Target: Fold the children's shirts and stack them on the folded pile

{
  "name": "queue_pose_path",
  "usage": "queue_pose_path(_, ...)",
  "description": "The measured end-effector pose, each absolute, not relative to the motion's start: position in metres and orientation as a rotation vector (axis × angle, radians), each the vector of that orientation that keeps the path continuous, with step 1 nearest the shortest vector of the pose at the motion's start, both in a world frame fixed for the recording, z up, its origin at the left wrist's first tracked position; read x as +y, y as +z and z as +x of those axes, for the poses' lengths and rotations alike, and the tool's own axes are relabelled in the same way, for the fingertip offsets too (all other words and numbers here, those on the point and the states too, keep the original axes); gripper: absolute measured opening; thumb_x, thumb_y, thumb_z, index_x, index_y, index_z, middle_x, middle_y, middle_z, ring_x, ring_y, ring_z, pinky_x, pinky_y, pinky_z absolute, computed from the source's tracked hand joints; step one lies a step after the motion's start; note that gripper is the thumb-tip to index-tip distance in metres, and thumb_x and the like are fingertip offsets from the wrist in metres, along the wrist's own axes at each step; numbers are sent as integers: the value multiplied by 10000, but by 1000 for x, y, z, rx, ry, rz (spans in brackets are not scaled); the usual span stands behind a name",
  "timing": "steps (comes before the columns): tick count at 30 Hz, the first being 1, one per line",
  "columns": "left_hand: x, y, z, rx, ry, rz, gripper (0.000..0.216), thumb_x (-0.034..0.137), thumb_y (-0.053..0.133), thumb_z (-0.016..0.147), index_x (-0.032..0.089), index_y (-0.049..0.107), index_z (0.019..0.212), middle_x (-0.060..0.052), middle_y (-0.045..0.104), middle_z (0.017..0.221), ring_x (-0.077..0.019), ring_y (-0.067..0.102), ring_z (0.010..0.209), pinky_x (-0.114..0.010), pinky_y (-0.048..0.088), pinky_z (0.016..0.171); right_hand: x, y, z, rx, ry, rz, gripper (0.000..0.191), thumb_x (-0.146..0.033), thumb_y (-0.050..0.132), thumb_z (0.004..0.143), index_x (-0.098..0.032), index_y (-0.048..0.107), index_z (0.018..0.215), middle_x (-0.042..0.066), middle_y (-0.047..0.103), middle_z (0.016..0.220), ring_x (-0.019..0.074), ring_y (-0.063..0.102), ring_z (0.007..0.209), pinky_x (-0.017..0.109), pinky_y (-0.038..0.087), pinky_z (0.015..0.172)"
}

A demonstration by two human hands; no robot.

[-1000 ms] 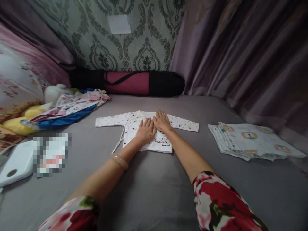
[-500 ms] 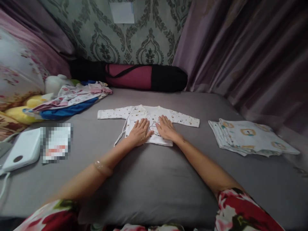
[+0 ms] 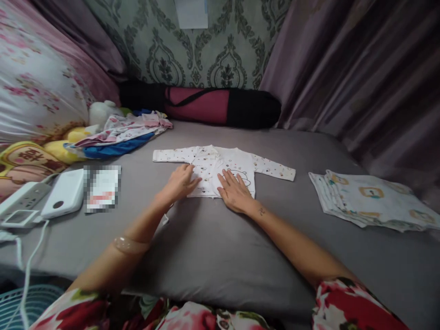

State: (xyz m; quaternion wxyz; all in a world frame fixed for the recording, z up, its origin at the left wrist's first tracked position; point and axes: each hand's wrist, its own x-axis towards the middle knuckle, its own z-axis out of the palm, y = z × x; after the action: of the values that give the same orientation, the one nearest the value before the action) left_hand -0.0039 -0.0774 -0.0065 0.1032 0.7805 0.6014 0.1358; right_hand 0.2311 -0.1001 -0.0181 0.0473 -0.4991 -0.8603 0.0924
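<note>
A small white long-sleeved baby shirt (image 3: 206, 160) with tiny prints and a cartoon outline lies flat on the grey bed sheet (image 3: 213, 247), its sleeves spread to both sides. My right hand (image 3: 235, 190) rests palm down on the shirt's lower front, fingers stretched. At the shirt's left side edge is my left hand (image 3: 180, 183), its fingers extended and slightly bent, the thumb pointing over the fabric. I see nothing held in either hand. Part of a white tie string (image 3: 165, 220) shows below my left wrist; the rest is hidden by the arm.
Folded printed cloths (image 3: 374, 197) lie in a stack at right. To the left are a white power bank (image 3: 65, 192), a power strip (image 3: 24, 201), cables and a blurred-out packet (image 3: 103, 188). Piled clothes (image 3: 127, 133) and a long black-and-maroon bag (image 3: 199, 105) lie farther back.
My left hand has moved left from the shirt's middle to its side edge. My right hand stays on the front, fingers a little more spread. The camera view has shifted left.
</note>
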Motion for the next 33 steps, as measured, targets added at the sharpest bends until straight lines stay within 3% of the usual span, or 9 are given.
queue_pose_path(4, -89, -1, -46, 1851, 255, 2082, 508, 578, 609, 745, 148, 623, 1017, -139, 624, 970, -289, 578, 925, -385, 459, 810, -100, -14, 230, -2649, 379, -1543, 603, -392, 218, 993, -101, 257, 1519, 135, 153, 1599, 265, 88, 1476, 475, 63, 1185)
queue_pose_path(7, -96, 2, -55, 1864, 248, 2009, 465, 596, 669, 670, 173, 638, 862, -114, 624, 884, -268, 574, 857, -344, 449, 733, -96, -5, 220, -2635, 461, -1574, 605, -381, 224, 988, -76, 276, 1507, 162, 146, 1596, 276, 71, 1477, 495, 59, 1180)
queue_pose_path(13, -100, 11, -46, 1821, 252, 1995, 214, 382, 629, 726, 171, 651, 699, -77, 633, 702, -216, 578, 729, -292, 407, 657, -100, -2, 178, -2654, 540, -1424, 617, -431, 214, 994, -127, 218, 1531, 132, 93, 1610, 266, 41, 1480, 500, 49, 1179)
queue_pose_path(16, -100, 14, -45, 1788, 163, 1963, 190, 306, 576, 753, 162, 655, 658, -59, 621, 619, -186, 561, 615, -281, 376, 607, -103, -10, 168, -2684, 525, -1424, 622, -455, 233, 993, -142, 231, 1530, 122, 103, 1610, 274, 25, 1480, 509, 24, 1177)
queue_pose_path(22, -105, 13, -40, 2036, 174, 2114, 110, 214, 545, 791, 170, 643, 811, -79, 663, 772, -214, 607, 746, -268, 368, 653, -105, -19, 169, -2657, 429, -1408, 617, -463, 234, 996, -141, 264, 1521, 126, 148, 1602, 275, 60, 1478, 508, 33, 1175)
queue_pose_path(27, -108, 12, -43, 2104, -1, 2206, 254, 205, 440, 872, 172, 580, 1082, -82, 685, 871, -219, 612, 773, -272, 352, 643, -106, -20, 168, -2638, 386, -1394, 614, -462, 242, 997, -135, 284, 1514, 133, 179, 1595, 283, 89, 1474, 505, 41, 1176)
queue_pose_path(33, -102, 9, -76, 2114, -209, 2289, 260, 204, 416, 860, 169, 668, 915, -123, 672, 918, -246, 632, 791, -288, 379, 652, -107, -20, 168, -2617, 409, -1394, 605, -463, 246, 997, -146, 296, 1510, 123, 186, 1596, 282, 89, 1474, 504, 40, 1177)
